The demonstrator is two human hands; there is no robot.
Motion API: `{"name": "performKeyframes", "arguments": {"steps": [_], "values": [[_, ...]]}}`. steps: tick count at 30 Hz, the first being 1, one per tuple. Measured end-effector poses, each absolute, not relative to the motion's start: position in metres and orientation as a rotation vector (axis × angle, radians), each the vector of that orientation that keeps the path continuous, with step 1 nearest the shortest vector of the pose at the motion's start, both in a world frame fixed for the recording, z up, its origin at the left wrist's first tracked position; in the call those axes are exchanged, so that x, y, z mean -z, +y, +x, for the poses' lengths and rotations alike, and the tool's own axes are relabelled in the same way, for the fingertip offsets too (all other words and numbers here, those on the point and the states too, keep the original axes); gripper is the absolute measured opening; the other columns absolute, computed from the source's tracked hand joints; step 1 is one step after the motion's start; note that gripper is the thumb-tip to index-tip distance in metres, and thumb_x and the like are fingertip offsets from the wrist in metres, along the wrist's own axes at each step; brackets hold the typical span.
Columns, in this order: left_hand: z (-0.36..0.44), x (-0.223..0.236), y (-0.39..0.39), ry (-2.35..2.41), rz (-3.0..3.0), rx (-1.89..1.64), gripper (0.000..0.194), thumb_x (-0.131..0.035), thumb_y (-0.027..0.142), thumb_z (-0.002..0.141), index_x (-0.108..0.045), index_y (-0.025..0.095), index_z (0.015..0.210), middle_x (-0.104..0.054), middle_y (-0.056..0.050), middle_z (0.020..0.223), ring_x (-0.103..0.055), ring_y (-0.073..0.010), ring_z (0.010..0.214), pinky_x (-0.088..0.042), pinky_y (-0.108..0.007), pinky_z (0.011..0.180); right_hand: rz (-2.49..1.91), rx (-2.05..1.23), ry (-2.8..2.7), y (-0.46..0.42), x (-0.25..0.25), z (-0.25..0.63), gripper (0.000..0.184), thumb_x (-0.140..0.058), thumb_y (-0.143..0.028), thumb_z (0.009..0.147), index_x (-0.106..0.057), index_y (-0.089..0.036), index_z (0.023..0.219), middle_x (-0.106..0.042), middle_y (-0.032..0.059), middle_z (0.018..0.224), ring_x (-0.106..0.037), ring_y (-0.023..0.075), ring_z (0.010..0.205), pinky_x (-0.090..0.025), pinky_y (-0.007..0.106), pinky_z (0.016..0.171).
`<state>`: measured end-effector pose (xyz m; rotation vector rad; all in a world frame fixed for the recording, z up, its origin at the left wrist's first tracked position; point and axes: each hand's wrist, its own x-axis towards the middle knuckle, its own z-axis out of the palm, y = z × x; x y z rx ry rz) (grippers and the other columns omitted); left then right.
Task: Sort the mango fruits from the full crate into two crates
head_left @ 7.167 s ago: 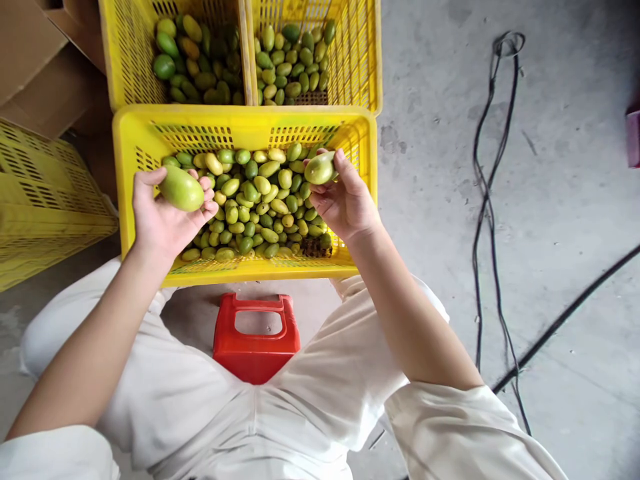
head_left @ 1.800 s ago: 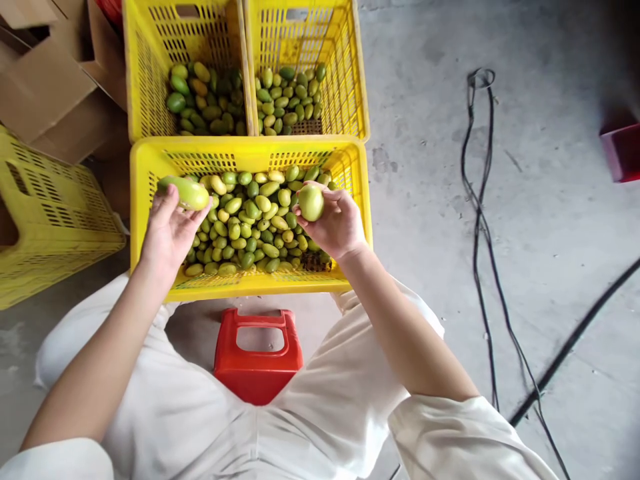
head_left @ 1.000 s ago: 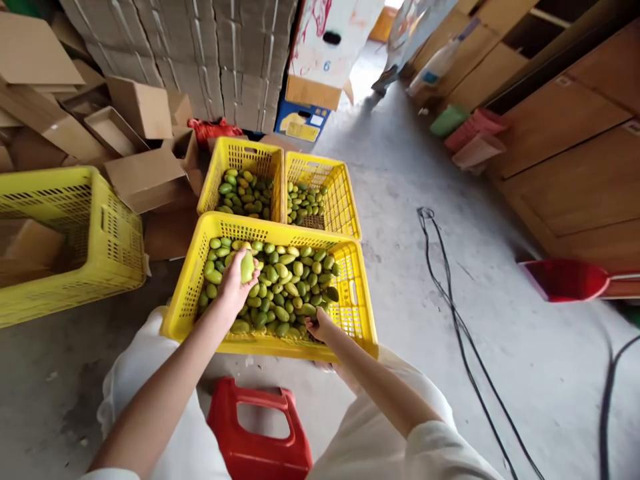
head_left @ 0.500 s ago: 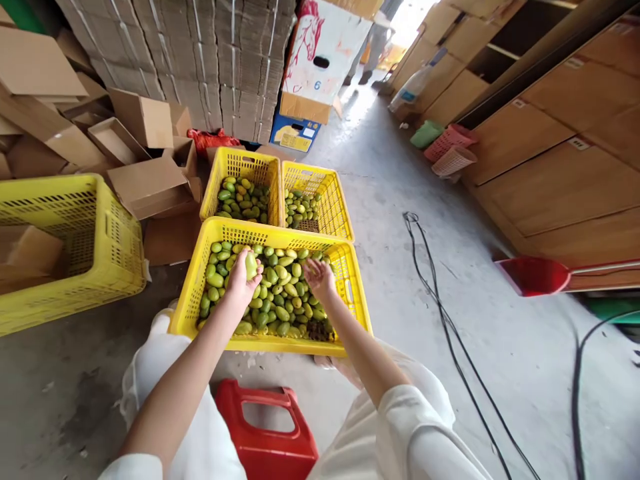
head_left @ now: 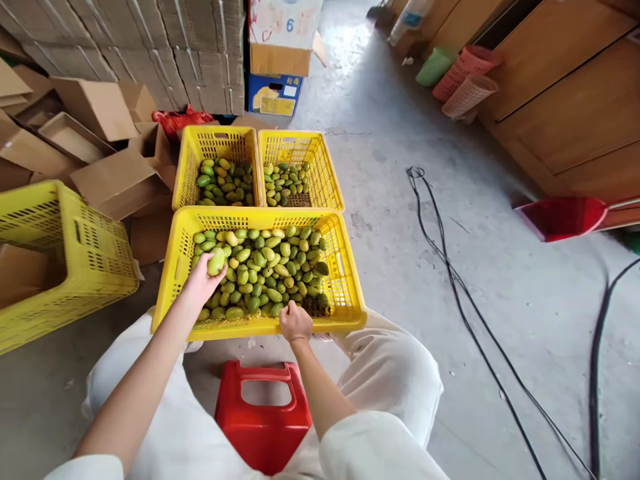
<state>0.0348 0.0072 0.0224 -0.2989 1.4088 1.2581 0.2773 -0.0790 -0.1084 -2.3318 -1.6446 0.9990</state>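
In the head view, my left hand (head_left: 201, 282) is closed around a green mango (head_left: 217, 262), holding it over the left part of the near yellow crate (head_left: 260, 328). Many small green and yellowish mangoes (head_left: 270, 255) fill most of that crate. My right hand (head_left: 296, 322) is at the crate's near rim, right of the middle, with its fingers curled inward. What the right fingers hold, if anything, is hidden. Dark debris shows at the crate's lower right corner, where its slotted bottom is visible.
Two yellow crates, the left one (head_left: 179, 175) and the right one (head_left: 333, 175), hold more mangoes behind. Another yellow crate (head_left: 97, 250) and cardboard boxes (head_left: 113, 180) stand left. A red stool (head_left: 263, 427) is between my knees. Black cables (head_left: 453, 270) and a red dustpan (head_left: 563, 219) lie right.
My right hand has come from over the mangoes back to the near rim, its open fingers now curled. My left hand still holds the mango, now farther left. The view has tilted downward.
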Motion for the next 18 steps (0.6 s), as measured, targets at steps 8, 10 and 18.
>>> {"name": "performKeyframes", "arguments": {"steps": [8,10,18], "values": [[0.035,-0.043,0.04,1.639,-0.319,-1.174,0.019,-0.057,0.005,0.107,-0.069,0.02,0.107,-0.074,-0.006,0.097,-0.068,-0.0161,0.08,-0.065,-0.023,0.064,-2.432,-0.975,-1.828,-0.074,0.11,0.277,0.023,-0.07,-0.021,0.106,-0.075,-0.021,0.083,-0.08,0.0101,0.083,-0.069,0.0222,0.079,-0.028,0.034,0.07],[0.037,-0.049,0.065,1.652,-0.302,-1.167,0.022,-0.053,0.004,0.11,-0.069,0.019,0.107,-0.074,-0.006,0.099,-0.068,-0.0167,0.082,-0.065,-0.024,0.064,-2.428,-0.965,-1.853,-0.074,0.11,0.278,0.022,-0.069,-0.022,0.106,-0.077,-0.02,0.085,-0.081,0.011,0.085,-0.069,0.0225,0.079,-0.029,0.033,0.07],[0.022,-0.064,0.192,1.565,-0.029,-1.351,0.01,-0.067,0.036,0.111,-0.074,0.029,0.108,-0.077,-0.009,0.113,-0.077,-0.0281,0.108,-0.069,-0.036,0.074,-2.439,-0.939,-1.889,-0.078,0.12,0.277,0.022,-0.064,-0.023,0.107,-0.077,-0.02,0.089,-0.081,0.0131,0.089,-0.068,0.0243,0.083,-0.029,0.034,0.071]]}}
